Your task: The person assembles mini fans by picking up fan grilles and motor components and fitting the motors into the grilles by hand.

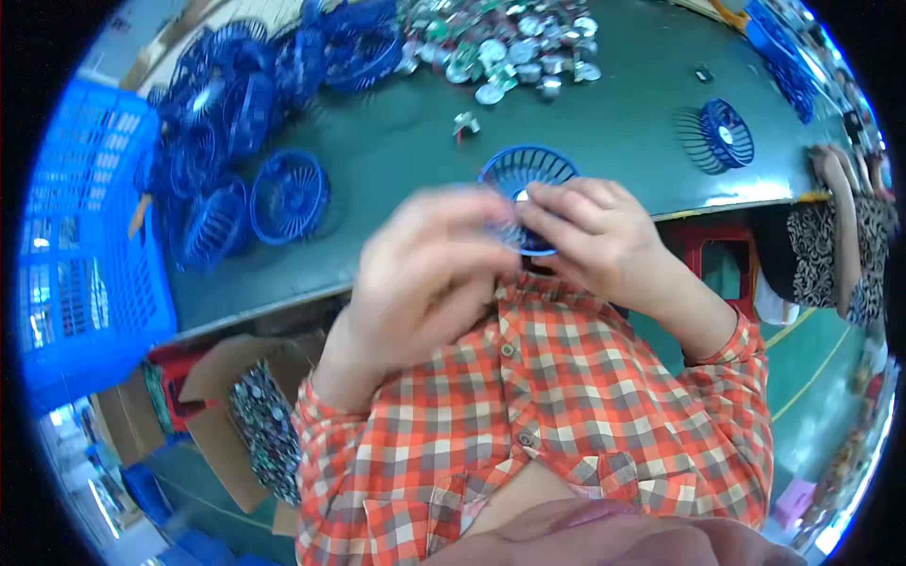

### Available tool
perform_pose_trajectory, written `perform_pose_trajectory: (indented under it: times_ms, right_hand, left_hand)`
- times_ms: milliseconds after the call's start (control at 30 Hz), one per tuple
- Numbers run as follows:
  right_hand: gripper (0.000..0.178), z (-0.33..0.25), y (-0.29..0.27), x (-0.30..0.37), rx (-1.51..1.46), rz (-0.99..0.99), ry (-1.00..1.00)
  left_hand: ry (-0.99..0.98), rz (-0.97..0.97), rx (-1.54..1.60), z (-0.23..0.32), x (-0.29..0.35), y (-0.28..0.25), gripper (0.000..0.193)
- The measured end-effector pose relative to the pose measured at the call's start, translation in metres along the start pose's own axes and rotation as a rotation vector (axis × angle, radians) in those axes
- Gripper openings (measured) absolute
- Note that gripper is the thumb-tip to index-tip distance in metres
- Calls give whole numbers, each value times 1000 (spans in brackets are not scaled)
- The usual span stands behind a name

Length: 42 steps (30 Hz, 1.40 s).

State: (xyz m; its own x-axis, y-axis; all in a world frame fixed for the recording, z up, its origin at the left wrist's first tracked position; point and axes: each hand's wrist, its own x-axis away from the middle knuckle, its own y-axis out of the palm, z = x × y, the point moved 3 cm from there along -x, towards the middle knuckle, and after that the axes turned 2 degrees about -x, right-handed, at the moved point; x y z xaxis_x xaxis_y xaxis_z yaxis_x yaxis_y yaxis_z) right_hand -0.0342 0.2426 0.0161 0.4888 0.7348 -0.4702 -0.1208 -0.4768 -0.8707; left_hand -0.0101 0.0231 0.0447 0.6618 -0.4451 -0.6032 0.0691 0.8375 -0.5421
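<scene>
At the near edge of the table, my right hand (pixel 604 236) grips a blue slotted plastic cage (pixel 530 162), round like a small fan guard. Its fingers are closed over the rim and press near a small whitish part (pixel 522 196) inside the cage. My left hand (pixel 429 274) is at the cage's left side, smeared by motion. Its fingers are curved toward the cage, but whether they hold anything cannot be made out. Just beyond the cage lies a small silver part with a red wire (pixel 465 124).
Silver round parts with green boards (pixel 510 57) are heaped at the back. Blue cages (pixel 289 196) crowd the left, beside a blue crate (pixel 90 236). Another cage (pixel 727 134) lies at right. Below is a carton of parts (pixel 264 424). Another person's arm (pixel 840 208) is at far right.
</scene>
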Motion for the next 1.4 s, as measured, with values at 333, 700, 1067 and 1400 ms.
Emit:
perform_pose_trajectory:
  times_ms: [333, 700, 1067, 1400]
  right_hand:
    - [52, 27, -10, 26, 106, 199, 251]
    - [35, 121, -68, 59, 798, 248, 609]
    - [28, 123, -18, -73, 97, 85, 416]
    - [34, 150, 13, -130, 184, 29, 544]
  left_hand:
    - [254, -258, 1295, 74, 30, -10, 39]
    - [176, -332, 1418, 61, 16, -8, 28]
    - [-25, -665, 1779, 88, 4, 42, 100]
    - [189, -384, 1223, 58, 20, 3, 61]
